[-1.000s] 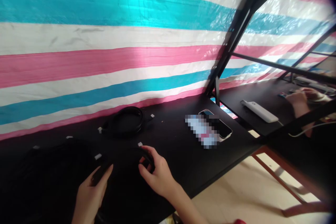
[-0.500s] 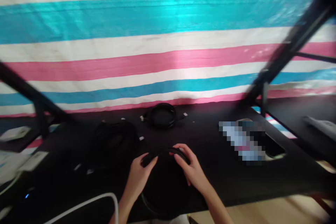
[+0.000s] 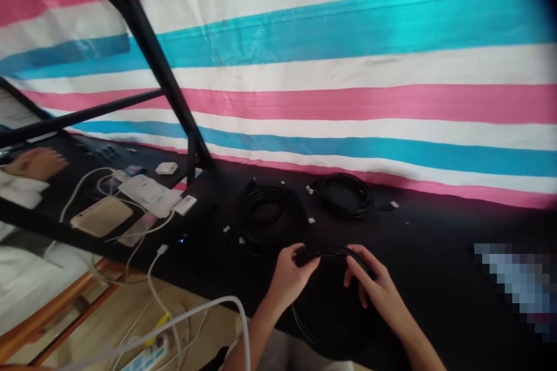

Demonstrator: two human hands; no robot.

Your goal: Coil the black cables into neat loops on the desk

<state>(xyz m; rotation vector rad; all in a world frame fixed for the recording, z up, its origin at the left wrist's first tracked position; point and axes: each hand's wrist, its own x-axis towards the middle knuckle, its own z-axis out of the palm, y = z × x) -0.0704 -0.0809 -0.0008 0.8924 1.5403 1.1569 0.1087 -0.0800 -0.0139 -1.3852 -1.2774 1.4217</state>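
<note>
Tbl (image 3: 439, 261), cable (image 3: 331, 251) in L hand (image 3: 290, 274), R hand (image 3: 378, 278)

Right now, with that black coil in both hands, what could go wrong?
The held coil might spring loose if the left hand or right hand slips. It could also tangle with the coiled cables lying just beyond the left hand. The white cord, overlapping the left forearm in view, might snag.

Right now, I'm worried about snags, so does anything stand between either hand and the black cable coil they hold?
Nothing visible does: the left hand and the right hand both hold the black cable coil directly. A white cable crosses in front of the left forearm, clear of that hand's grip.
</note>
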